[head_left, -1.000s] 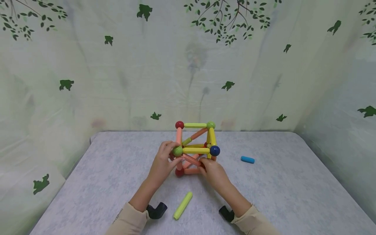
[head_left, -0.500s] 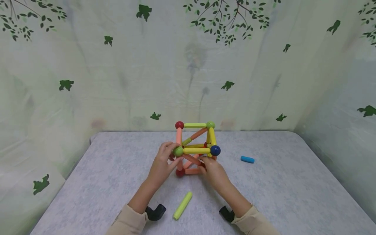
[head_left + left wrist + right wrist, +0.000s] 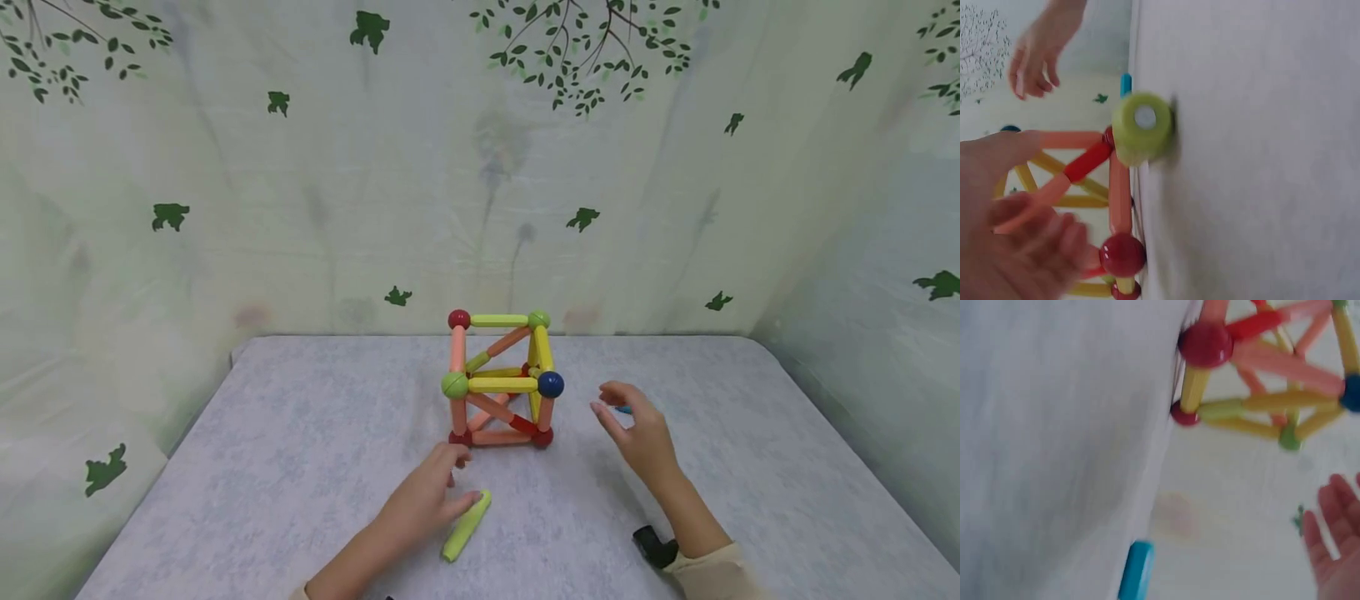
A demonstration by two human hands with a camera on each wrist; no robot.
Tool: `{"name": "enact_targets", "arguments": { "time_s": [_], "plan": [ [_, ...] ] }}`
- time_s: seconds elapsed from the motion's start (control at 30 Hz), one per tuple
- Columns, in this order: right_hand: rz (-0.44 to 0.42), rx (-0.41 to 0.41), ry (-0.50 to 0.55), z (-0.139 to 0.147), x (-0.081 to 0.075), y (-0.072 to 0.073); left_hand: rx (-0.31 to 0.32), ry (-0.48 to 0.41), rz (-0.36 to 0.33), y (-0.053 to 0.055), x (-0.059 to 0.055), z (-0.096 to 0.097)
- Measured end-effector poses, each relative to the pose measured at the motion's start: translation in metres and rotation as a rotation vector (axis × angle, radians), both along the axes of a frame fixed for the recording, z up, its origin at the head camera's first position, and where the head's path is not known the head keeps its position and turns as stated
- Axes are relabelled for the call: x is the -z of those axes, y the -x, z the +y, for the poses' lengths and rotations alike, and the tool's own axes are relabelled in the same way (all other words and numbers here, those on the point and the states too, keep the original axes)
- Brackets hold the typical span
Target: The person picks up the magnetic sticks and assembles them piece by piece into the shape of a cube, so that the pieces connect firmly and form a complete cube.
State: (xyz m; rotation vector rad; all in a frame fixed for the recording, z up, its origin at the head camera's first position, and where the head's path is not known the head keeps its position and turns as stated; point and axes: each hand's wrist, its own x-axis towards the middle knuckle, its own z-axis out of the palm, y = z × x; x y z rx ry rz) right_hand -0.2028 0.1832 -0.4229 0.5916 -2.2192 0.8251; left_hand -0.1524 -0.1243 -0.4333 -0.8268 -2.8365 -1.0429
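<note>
A cube frame of coloured sticks and balls stands at the middle of the table, with a yellow stick (image 3: 502, 385) across its front top and a blue ball (image 3: 551, 384) at one corner. Below its near left corner, my left hand (image 3: 423, 500) hovers with loose fingers and holds nothing. Its thumb overlaps the end of a lime-green stick (image 3: 465, 529) lying on the table; the left wrist view shows that stick's round end (image 3: 1144, 125) close by. My right hand (image 3: 641, 433), fingers spread and holding nothing, is beside a short blue stick (image 3: 1137, 570), mostly hidden behind it in the head view.
The grey mottled table (image 3: 300, 417) runs back to a pale curtain (image 3: 337, 208) printed with leaves. A black wrist piece (image 3: 654, 547) sits at the right cuff.
Both hands have let go of the cube frame, which stays standing. My left hand has come down towards the lime-green stick; my right hand has moved right to the blue stick.
</note>
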Motion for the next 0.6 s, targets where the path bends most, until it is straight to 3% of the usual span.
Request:
{"name": "enact_targets", "arguments": {
  "time_s": [0.1,0.17,0.3,0.43,0.6],
  "plan": [
    [-0.188,0.089,-0.037,0.021,0.007,0.008,0.066,0.150,-0.175,-0.003,0.004,0.005],
    [-0.308,0.108,-0.094,0.031,0.012,0.013,0.099,0.227,-0.233,-0.004,0.006,0.006],
    [-0.467,0.088,-0.186,0.048,0.024,0.019,0.140,0.318,-0.218,-0.008,0.007,0.007],
    [-0.527,0.083,-0.246,0.059,0.032,0.019,0.174,0.373,-0.184,-0.010,0.004,0.006],
    [-0.606,0.178,-0.300,0.058,0.029,0.019,0.140,0.314,-0.234,-0.009,-0.004,0.000]
  ]
}}
